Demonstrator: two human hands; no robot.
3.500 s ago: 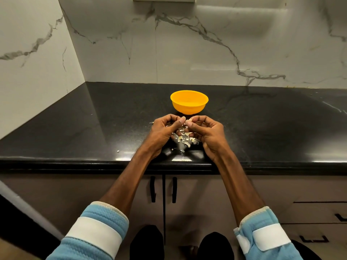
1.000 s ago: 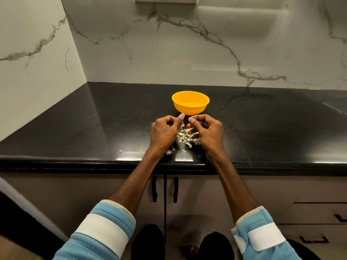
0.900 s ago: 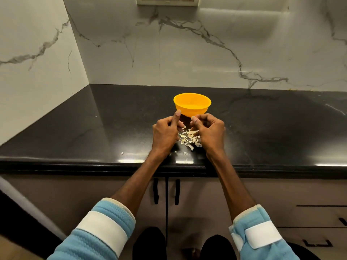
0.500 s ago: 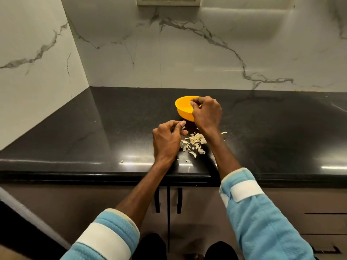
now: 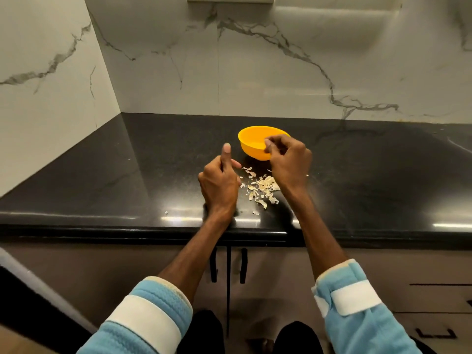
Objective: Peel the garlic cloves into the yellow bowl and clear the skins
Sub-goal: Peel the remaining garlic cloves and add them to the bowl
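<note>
The yellow bowl sits on the black tabletop, toward the back wall. The right hand hovers at its near rim, fingers curled toward the thumb; whether they pinch anything I cannot tell. The left hand rests just beside a heap of garlic skins, fingers curled, thumb raised, contents hidden.
</note>
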